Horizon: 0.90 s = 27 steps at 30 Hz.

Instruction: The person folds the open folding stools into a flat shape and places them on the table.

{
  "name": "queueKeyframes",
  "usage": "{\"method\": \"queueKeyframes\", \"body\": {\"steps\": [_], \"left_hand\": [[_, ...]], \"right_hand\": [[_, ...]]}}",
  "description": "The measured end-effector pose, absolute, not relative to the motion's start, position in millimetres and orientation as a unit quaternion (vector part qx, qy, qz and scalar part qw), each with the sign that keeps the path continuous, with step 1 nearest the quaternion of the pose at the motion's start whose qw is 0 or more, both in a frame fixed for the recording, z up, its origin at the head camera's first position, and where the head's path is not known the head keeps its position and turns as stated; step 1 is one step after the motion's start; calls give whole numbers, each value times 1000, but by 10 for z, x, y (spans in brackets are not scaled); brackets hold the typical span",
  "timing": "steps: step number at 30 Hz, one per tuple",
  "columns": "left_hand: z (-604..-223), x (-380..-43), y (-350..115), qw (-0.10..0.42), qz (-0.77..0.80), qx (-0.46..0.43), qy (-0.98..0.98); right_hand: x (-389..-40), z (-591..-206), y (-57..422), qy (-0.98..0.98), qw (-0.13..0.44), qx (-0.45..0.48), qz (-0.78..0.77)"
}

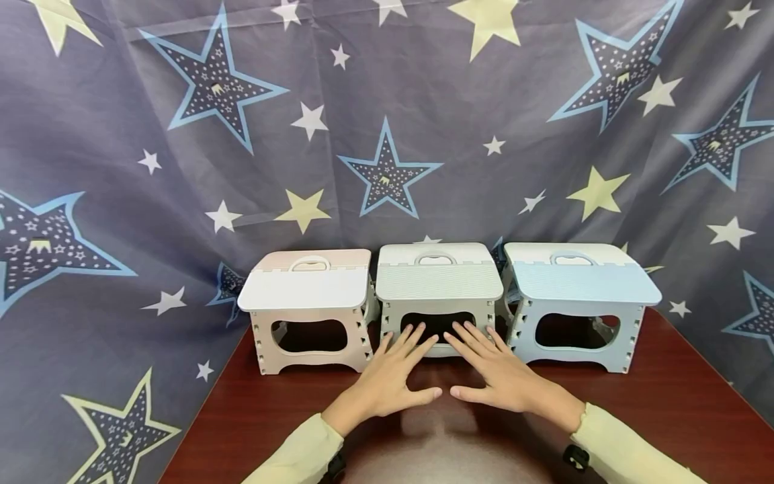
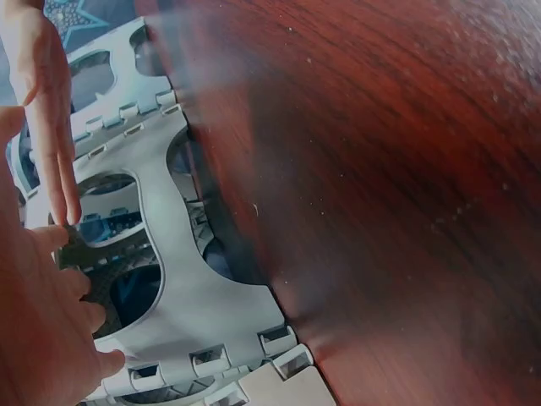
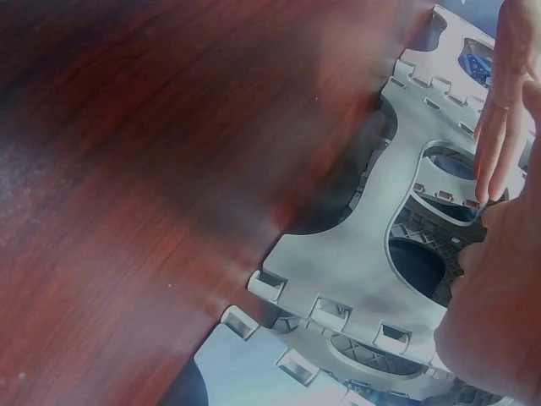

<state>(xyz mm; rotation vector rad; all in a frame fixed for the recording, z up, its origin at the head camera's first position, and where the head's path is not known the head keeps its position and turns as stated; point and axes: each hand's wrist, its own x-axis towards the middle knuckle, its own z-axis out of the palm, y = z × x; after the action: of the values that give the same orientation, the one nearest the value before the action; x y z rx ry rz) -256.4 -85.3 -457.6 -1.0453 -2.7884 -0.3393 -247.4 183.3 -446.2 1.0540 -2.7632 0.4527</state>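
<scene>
Three folding step stools stand side by side at the back of the table. At the left is a pink and white stool (image 1: 305,282), in the middle a grey-green stool (image 1: 439,281), and at the right a blue and white stool (image 1: 586,282). My left hand (image 1: 390,380) and right hand (image 1: 498,376) are held before the middle stool, fingers spread and straight, thumbs pointing at each other. Neither holds anything. In the wrist views the fingers lie before the oval opening in the middle stool's leg panel (image 2: 203,313); whether they touch it I cannot tell.
The stools stand on a dark red wooden table (image 1: 683,403) with a glossy surface. Behind it hangs a grey curtain (image 1: 387,87) printed with stars. A dark wrist device (image 1: 576,457) sits at the right sleeve (image 1: 629,444).
</scene>
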Motion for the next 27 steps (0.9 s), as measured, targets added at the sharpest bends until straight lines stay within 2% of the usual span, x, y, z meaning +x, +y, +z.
{"method": "queueKeyframes", "body": {"steps": [15,20,27], "left_hand": [[-4477,-2499,-981,96,-144,-352,-920],[-4361,-2460,-1056,138,-168,-362,-907],[-4162,-2419,-1183,218,-223,-379,-871]], "right_hand": [[-2426,-4347,1784,-919,77,342,179],[-2399,-4265,1741,-913,82,347,196],[-2369,-4118,1661,-892,118,369,235]]}}
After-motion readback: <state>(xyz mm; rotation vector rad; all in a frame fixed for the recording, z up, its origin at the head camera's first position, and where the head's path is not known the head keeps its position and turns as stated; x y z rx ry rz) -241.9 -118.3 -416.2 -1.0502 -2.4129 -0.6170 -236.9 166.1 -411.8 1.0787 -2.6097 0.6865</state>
